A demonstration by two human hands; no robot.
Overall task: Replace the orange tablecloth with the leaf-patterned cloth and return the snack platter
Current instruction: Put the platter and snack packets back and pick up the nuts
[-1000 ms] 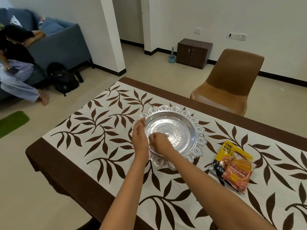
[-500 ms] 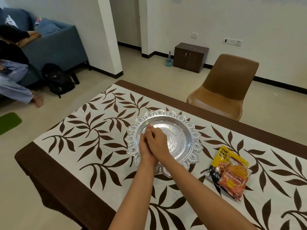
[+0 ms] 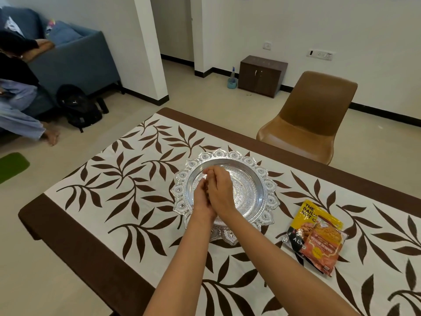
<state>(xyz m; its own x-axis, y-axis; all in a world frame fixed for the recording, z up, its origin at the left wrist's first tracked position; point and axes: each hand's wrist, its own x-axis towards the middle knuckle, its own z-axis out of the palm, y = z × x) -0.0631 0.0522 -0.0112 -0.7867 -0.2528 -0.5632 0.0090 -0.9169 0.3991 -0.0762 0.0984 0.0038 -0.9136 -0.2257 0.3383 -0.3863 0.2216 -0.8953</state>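
The white cloth with brown leaves (image 3: 127, 179) covers the table. A silver footed platter (image 3: 257, 169) with an ornate scalloped rim stands on it in the middle, and its bowl looks empty. My left hand (image 3: 201, 199) and my right hand (image 3: 222, 192) are pressed together palm to palm just above the platter's near left side. The right one lies over the left and hides most of it, and I see nothing held between them. Two snack packets (image 3: 319, 233), one yellow and one orange, lie stacked on the cloth to the right of the platter.
A brown chair (image 3: 314, 119) stands at the table's far side. The cloth's dark brown border (image 3: 75, 238) runs along the left and near edges. A person sits on a blue sofa (image 3: 75, 55) far left, beside a black backpack (image 3: 79, 108). A small cabinet (image 3: 262, 75) stands by the wall.
My hands, slightly apart over the platter's near rim a second ago, have come together and moved a little further over the bowl. The platter and packets have not moved.
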